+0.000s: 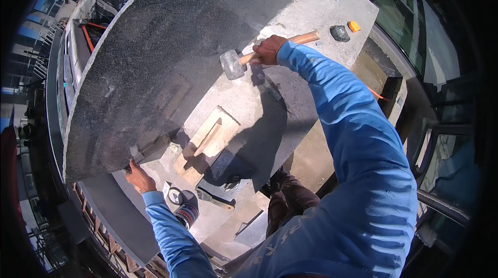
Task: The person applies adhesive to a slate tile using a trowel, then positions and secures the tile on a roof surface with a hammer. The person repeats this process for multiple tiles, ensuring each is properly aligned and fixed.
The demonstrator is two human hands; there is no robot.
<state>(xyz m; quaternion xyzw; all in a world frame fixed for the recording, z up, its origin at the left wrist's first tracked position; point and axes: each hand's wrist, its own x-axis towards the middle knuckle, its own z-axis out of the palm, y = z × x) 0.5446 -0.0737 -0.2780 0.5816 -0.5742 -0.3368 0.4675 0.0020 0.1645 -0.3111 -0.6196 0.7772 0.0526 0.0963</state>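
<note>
In the upper middle my right hand (268,49) is closed round the wooden handle of a mallet (232,65). Its pale, blocky head is beside the straight edge of a large dark grey stone slab (150,55), which has a curved outer rim. My left hand (139,177) is at the slab's lower edge, its fingers bent against that edge. A small light patch (136,152) shows just above those fingertips; I cannot make out what it is. Between my hands a wooden float (207,140) with a raised handle lies on the pale, dusty surface (244,101).
Near the float are a dark tray-like object (225,168), a trowel (218,201) with a wooden handle, a roll of tape (176,196) and a can (187,214). A dark lump-shaped object (340,33) and a yellow piece (354,26) lie at the upper right. Glazed windows (446,153) border the right side.
</note>
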